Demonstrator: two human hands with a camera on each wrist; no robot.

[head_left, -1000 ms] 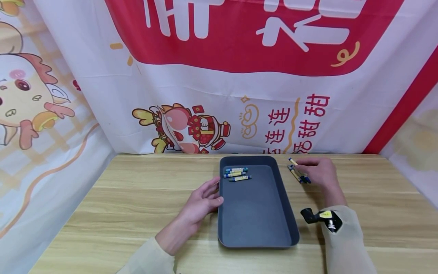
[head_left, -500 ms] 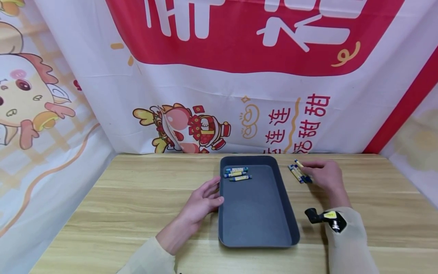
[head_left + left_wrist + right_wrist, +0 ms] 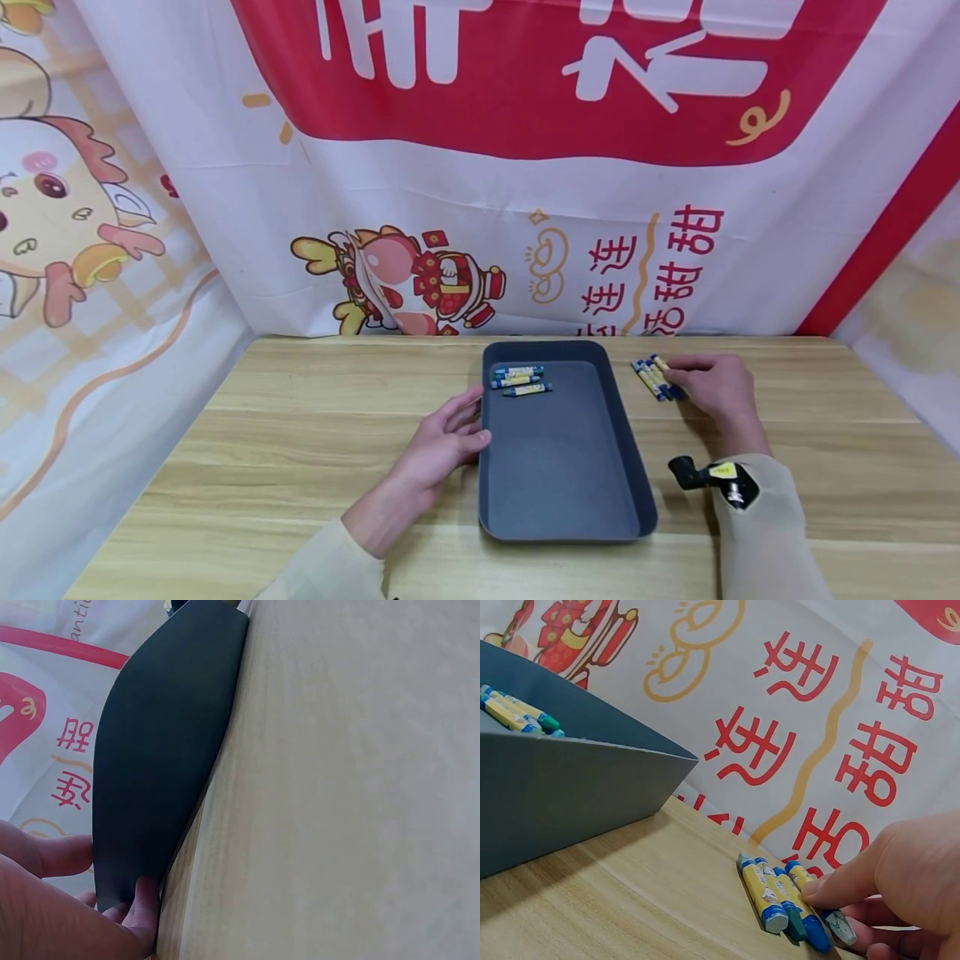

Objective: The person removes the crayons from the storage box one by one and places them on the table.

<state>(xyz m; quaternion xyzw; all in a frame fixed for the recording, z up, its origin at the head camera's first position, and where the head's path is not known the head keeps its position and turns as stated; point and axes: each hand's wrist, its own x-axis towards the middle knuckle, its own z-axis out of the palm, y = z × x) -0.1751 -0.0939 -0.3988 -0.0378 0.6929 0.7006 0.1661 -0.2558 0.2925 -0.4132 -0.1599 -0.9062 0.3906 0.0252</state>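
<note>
Several crayons (image 3: 763, 896) in yellow-and-blue wrappers lie side by side on the table, right of the tray's far end. My right hand (image 3: 718, 387) pinches the rightmost one, a grey-tipped crayon (image 3: 838, 927), its thumb on the wrapper and the other fingers curled behind. Green and blue tips show on the neighbouring crayons. The dark grey tray (image 3: 562, 467) holds more crayons (image 3: 517, 379) near its far left corner. My left hand (image 3: 442, 442) holds the tray's left side, thumb at the rim and fingers (image 3: 142, 911) against the outer wall.
A wooden table (image 3: 337, 417) carries everything. Behind it hangs a white cloth backdrop (image 3: 225, 208) with red print and cartoon figures, and more cloth hangs at the left. A black camera mount (image 3: 708, 475) sits on the right sleeve.
My right hand has drawn slightly right and toward me, bringing the pinched crayon down alongside the others in the row. The left hand and the tray have stayed in place.
</note>
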